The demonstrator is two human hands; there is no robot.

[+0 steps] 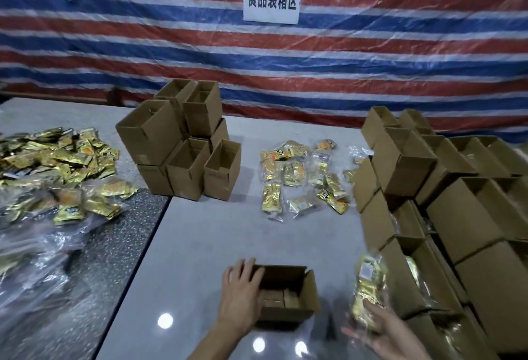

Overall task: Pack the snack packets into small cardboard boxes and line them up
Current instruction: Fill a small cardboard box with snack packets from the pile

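Note:
A small open cardboard box stands on the grey table near the front edge, and nothing lies inside it. My left hand rests on its left wall, fingers curled over the rim. To the right of the box, my right hand holds a bundle of gold snack packets upright; it is blurred. Loose gold and orange snack packets lie scattered at mid-table.
A stack of open boxes stands at the back centre. Many boxes, some with packets in them, are piled along the right side. A big heap of packets and clear plastic bags covers the left table.

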